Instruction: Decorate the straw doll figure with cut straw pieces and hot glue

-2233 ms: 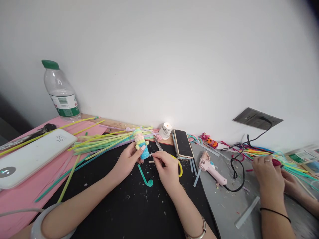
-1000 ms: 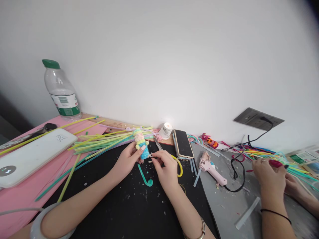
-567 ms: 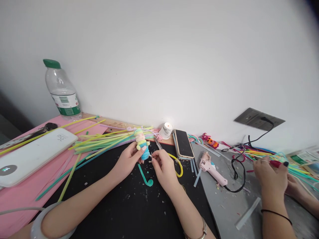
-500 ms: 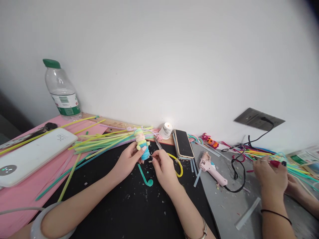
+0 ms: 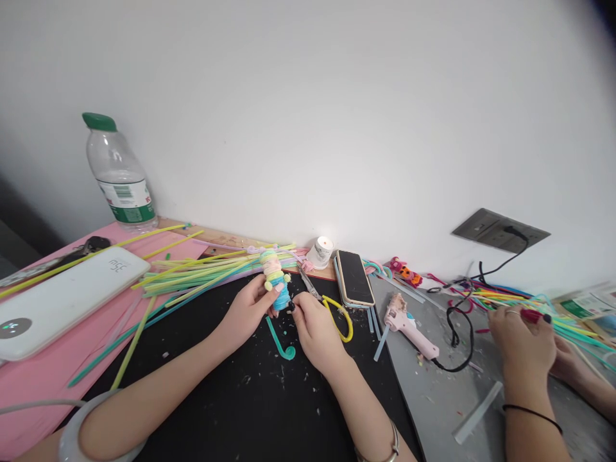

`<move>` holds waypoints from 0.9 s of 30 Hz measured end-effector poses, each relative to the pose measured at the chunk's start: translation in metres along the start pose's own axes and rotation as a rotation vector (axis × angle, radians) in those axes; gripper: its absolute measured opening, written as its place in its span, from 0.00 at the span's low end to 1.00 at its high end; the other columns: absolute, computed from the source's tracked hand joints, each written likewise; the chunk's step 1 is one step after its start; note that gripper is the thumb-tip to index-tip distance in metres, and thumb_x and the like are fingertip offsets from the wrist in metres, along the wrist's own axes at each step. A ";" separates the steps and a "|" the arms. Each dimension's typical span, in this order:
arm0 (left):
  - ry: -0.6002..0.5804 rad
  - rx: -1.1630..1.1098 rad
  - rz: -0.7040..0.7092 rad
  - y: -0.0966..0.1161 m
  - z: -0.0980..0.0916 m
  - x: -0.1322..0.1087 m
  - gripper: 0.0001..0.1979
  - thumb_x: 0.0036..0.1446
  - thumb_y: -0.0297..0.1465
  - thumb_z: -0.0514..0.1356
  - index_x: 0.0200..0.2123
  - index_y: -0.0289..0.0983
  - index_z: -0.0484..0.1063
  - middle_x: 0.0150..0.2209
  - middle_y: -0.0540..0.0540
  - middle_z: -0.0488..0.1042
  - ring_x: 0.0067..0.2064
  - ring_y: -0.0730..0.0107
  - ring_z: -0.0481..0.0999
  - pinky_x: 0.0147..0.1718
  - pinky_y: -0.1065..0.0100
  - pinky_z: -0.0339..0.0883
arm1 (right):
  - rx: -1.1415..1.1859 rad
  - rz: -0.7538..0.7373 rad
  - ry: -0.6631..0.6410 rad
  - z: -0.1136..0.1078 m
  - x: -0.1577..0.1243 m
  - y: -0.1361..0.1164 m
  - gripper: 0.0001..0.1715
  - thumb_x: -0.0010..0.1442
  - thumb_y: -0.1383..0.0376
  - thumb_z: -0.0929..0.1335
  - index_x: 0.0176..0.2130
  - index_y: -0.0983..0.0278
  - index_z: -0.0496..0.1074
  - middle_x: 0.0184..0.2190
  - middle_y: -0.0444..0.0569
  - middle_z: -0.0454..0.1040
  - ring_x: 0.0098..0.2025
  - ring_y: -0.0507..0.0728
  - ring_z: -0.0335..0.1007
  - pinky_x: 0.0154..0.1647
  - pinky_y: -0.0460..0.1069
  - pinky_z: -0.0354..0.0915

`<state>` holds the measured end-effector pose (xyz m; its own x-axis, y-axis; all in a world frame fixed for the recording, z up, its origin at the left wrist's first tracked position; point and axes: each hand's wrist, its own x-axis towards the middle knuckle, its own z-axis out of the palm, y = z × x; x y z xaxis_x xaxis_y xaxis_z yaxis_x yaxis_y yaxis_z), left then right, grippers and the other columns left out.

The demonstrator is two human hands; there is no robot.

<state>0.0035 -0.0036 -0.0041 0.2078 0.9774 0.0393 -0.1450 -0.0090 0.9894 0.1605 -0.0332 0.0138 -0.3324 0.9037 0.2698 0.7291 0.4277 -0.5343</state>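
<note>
1. Just changed: right hand has turned knuckles-up, exposing more of the yellow-handled metal scissors near the black mat's far edge. Fingertips sit at the blue lower end, so work centres there.
2. Left hand is clamped, thumb in front, on the pastel fuzzy wound-stem figure, held tilted above the middle of the black mat's far edge.
3. Right-hand fingers are bunched; dark spot at the tips, cannot tell if nail or held bit. Hands close together, figure between.
4. Figure: ridged, soft-looking coils; yellow-green and pink top, two small yellow balls, blue below.
5. Flat teal strip with spiral-curled end lies on mat below figure.
6. Long fuzzy yellow, green and lilac stems at mat's far-left edge.
7. Smooth pink plastic glue gun beyond mat's right edge.
</note>
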 end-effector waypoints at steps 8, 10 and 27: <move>0.001 0.000 -0.006 0.002 0.002 0.000 0.16 0.55 0.42 0.57 0.40 0.37 0.65 0.24 0.54 0.67 0.24 0.73 0.67 0.25 0.69 0.64 | -0.027 0.017 -0.018 0.001 0.000 -0.003 0.11 0.64 0.68 0.55 0.29 0.61 0.54 0.28 0.43 0.60 0.29 0.53 0.58 0.30 0.46 0.54; 0.001 -0.007 -0.007 0.002 0.002 0.000 0.15 0.55 0.41 0.57 0.40 0.36 0.65 0.24 0.53 0.67 0.24 0.73 0.67 0.25 0.69 0.64 | -0.031 0.018 -0.014 0.001 -0.001 -0.003 0.11 0.64 0.68 0.55 0.29 0.61 0.54 0.28 0.43 0.60 0.29 0.53 0.57 0.30 0.46 0.53; 0.006 -0.023 -0.024 0.002 0.002 0.000 0.15 0.53 0.41 0.58 0.39 0.36 0.66 0.24 0.53 0.68 0.23 0.73 0.67 0.24 0.69 0.64 | -0.054 -0.004 -0.009 0.003 0.000 -0.002 0.12 0.64 0.70 0.55 0.28 0.61 0.53 0.26 0.43 0.59 0.27 0.52 0.56 0.28 0.45 0.52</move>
<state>0.0053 -0.0038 -0.0022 0.2058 0.9785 0.0152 -0.1621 0.0188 0.9866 0.1573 -0.0341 0.0129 -0.3410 0.9021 0.2644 0.7586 0.4302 -0.4894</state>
